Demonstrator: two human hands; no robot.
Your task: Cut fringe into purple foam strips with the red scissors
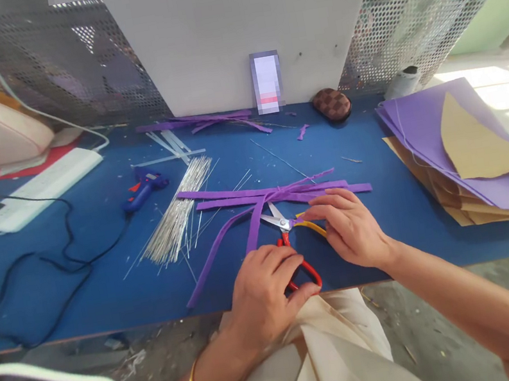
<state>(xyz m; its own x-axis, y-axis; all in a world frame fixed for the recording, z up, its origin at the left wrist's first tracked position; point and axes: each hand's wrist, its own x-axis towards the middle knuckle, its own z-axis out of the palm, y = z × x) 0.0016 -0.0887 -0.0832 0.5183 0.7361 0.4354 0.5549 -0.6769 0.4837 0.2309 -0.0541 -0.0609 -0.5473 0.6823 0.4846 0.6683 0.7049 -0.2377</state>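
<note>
My left hand [267, 287] is at the table's front edge, its fingers curled over the red handles of a pair of scissors [283, 225]. The scissors' blades stand apart and point away from me. Just to the right, my right hand [351, 229] has its thumb and fingers pinched together at a small purple scrap [295, 221] beside the scissors' pivot. A yellow curved piece [312, 226] runs under that hand, partly hidden. Beyond the blades several purple strips [231, 201] lie crossed, and two of them trail toward my left hand.
A bundle of thin wires [180, 212] and a blue glue gun [144, 189] lie to the left, near a white power strip [44, 187]. Purple and brown sheets [419, 124] are stacked at right. A phone [267, 81] and a checkered pouch [332, 105] are at the back.
</note>
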